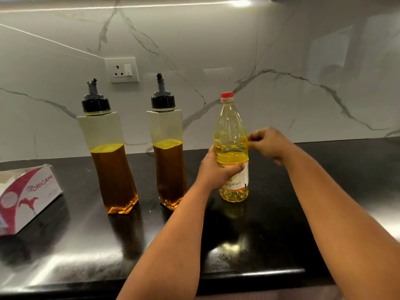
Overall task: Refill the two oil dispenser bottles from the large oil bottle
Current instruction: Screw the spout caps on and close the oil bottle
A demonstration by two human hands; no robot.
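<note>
Two clear dispenser bottles with black spout caps stand upright on the black counter, one at the left (108, 156) and one in the middle (167, 152); each holds amber oil to a little over half. To their right stands the large oil bottle (231, 135), red-capped and about half full of yellow oil. My left hand (217, 172) grips its labelled lower body. My right hand (269, 142) is just to the right of the bottle at mid height, fingers curled, fingertips at its side; whether they touch it is unclear.
A white and pink tissue box (26, 198) lies at the left edge of the counter (270, 224). A wall socket (121, 69) sits in the marble backsplash behind the dispensers. The counter's front edge runs along the bottom.
</note>
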